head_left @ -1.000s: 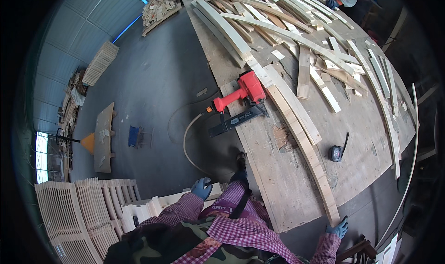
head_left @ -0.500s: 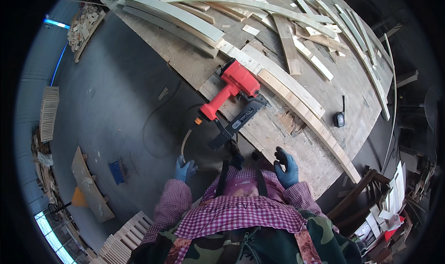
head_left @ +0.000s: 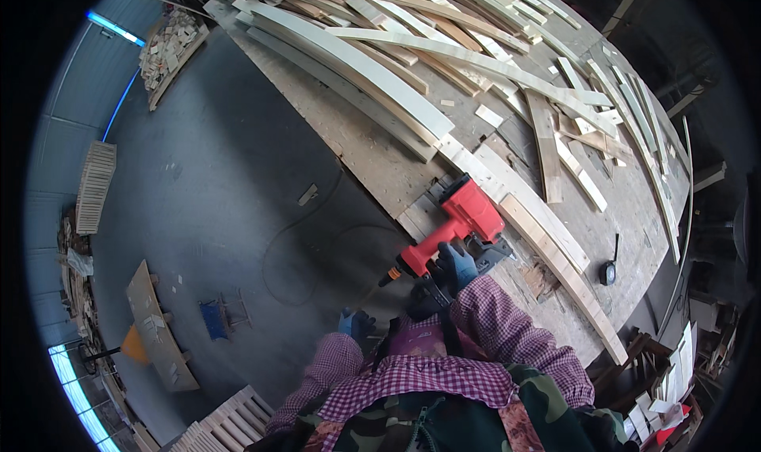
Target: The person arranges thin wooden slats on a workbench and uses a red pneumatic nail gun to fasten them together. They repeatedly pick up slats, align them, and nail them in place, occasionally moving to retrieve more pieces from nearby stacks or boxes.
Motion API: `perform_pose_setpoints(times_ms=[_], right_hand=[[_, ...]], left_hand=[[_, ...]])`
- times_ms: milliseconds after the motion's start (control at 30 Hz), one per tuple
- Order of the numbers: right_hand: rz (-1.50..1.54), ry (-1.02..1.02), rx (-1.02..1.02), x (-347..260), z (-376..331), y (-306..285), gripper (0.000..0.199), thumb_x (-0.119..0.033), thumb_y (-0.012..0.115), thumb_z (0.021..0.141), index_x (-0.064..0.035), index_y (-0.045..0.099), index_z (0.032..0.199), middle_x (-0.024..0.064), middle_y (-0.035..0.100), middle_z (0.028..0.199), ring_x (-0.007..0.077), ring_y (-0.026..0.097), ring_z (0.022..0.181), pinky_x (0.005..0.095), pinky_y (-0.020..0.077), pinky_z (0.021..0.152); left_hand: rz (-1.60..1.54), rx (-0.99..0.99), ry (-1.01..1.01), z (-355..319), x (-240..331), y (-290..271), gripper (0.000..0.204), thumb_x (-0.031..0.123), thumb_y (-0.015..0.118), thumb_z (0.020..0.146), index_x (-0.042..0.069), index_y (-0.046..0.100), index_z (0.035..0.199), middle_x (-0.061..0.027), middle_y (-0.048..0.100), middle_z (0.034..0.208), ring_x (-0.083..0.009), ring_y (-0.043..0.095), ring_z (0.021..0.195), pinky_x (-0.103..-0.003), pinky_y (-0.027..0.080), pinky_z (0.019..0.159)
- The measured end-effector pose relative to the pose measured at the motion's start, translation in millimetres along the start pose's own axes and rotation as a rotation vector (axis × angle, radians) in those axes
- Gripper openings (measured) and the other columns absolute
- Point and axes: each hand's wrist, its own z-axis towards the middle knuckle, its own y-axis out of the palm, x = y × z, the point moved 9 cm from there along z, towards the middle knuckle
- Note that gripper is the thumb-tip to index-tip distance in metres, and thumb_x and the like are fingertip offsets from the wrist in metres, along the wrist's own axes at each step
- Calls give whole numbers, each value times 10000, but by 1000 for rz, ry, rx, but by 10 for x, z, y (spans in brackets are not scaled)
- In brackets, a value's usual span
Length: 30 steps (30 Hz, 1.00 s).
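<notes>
Since half a second ago, the right hand [head_left: 454, 266] has moved forward from beside the person's chest onto the nail gun [head_left: 453, 231], and the view has swung a little. That blue-gloved hand now rests on the gun's red grip, fingers curled over it; whether the grip is fully closed cannot be told. The gun lies on its side on the workbench [head_left: 372, 162], near the bench edge closest to the person, its black hose [head_left: 317, 250] looping down off that edge to the dark floor.

The left hand [head_left: 356, 323], also gloved in blue, hangs low beside the body, below and left of the gun, away from the bench. It holds nothing visible, and whether it is clenched or loose cannot be told.

Just right of the gun, long curved slats [head_left: 547, 250] lie side by side, running away toward the bench's far right edge. Beyond the gun, more curved slats and short offcuts are heaped across the bench. A small black tape measure [head_left: 608, 272] sits right of the slats.

As a judgement, the gun is only being taken up; it is not yet lifted, and no nailing is under way.
</notes>
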Motion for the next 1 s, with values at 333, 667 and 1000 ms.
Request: perform_pose_setpoints(times_ms=[333, 667, 1000], right_hand=[[-286, -261, 504, 104, 949, -650, 479, -307, 778, 725, -3, 569, 1031, 151, 645, 883, 291, 634, 742, 428, 514, 567], [134, -154, 248, -66, 380, 381, 646, -463, 689, 768, 58, 562, 1127, 189, 651, 1030, 346, 639, 911, 449, 518, 795], [343, -409, 132, -931, -306, 280, 687, -501, 654, 783, 66, 555, 1158, 204, 645, 1065, 347, 637, 937, 432, 512, 831]], left_hand=[[866, 632, 378, -135, 1214, 1178, 318, 259, 437, 955, 17, 637, 906, -139, 657, 850, -242, 619, 780, -375, 491, 716], [-407, 157, -86, 145, 1850, 960, 238, 154, 517, 918, 21, 616, 1089, -105, 649, 986, -194, 614, 887, -289, 484, 801], [319, -82, 145, 560, 3225, 2341, 412, -40, 503, 878, -10, 507, 1289, -92, 590, 1233, -191, 588, 1081, -290, 454, 967]])
